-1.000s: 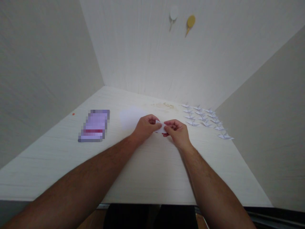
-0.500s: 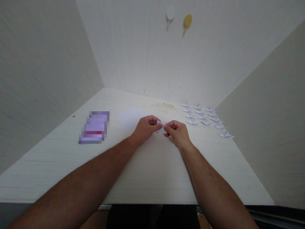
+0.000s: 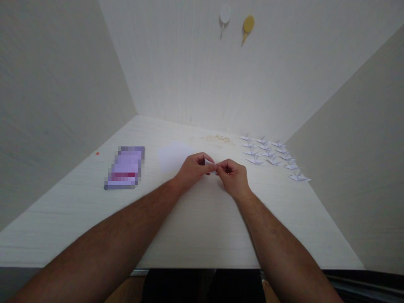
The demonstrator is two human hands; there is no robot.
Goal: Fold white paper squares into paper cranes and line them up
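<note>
One small bit of folded white paper point(image 3: 208, 162) is between the two hands, over the middle of the white table point(image 3: 202, 231). The left hand point(image 3: 196, 166) pinches it with thumb and finger. The right hand point(image 3: 234, 174) pinches its other end, and the thumbs are very close together. Flat white paper point(image 3: 173, 153) lies just beyond the left hand. Farther left is a blurry purple thing point(image 3: 125, 164), then a tiny orange spot point(image 3: 97, 153). Folded paper birds point(image 3: 267, 155) sit in rows on the right. White point(image 3: 225, 14) and yellow point(image 3: 248, 24) hooks are up on the back wall point(image 3: 176, 63).
</note>
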